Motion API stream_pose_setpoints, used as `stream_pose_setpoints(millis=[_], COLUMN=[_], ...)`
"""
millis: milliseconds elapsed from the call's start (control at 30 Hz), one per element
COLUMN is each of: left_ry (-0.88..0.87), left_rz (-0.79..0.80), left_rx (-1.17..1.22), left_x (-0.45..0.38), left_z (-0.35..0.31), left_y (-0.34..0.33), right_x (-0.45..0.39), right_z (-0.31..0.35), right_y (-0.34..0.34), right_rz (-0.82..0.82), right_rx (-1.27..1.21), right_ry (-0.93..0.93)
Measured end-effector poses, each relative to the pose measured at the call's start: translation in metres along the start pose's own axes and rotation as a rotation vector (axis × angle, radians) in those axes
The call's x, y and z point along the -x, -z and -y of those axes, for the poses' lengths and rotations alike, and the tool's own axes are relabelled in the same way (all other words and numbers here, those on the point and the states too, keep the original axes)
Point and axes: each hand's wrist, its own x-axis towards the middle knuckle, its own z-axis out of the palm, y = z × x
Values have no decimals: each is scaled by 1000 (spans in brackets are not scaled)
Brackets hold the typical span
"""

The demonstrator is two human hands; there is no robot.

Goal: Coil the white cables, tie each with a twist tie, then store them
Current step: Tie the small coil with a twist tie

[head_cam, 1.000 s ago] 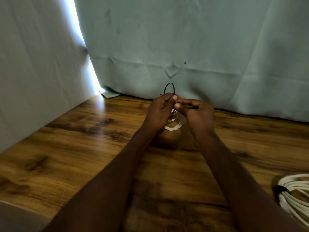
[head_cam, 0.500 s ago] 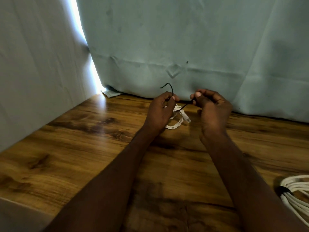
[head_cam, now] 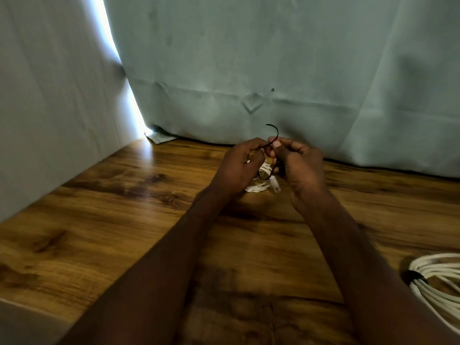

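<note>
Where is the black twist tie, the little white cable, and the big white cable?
Twist tie (head_cam: 275, 131), head view, curved free end.
Little cable (head_cam: 258, 188), head view, lower loop.
Big cable (head_cam: 438, 270), head view, upper strands.

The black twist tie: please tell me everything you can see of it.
The twist tie is a thin, dark, wire-like strand. Its free end curls up in a hook above the fingertips. The left hand and the right hand pinch it where they meet. Lower, it loops between the hands around the small coiled white cable, above the wooden table. Whether it is twisted shut cannot be told.
</note>
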Motion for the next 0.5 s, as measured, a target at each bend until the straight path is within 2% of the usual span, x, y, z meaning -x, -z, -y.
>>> stream_pose_setpoints(millis=[167,333,433,500], left_ry=[37,64,23,-34], left_rz=[82,89,36,-12], left_rx=[14,25,-51,-213], left_x=[3,2,0,-3], left_z=[-6,-1,-1,3], left_y=[5,8,9,12], right_x=[-2,-6,-7,-7], right_z=[7,12,7,1], right_y=[5,9,9,7], right_rz=[76,-16,-92,-105], right_rx=[-75,-275,-121,29], right_ry=[-32,-54,-1,32])
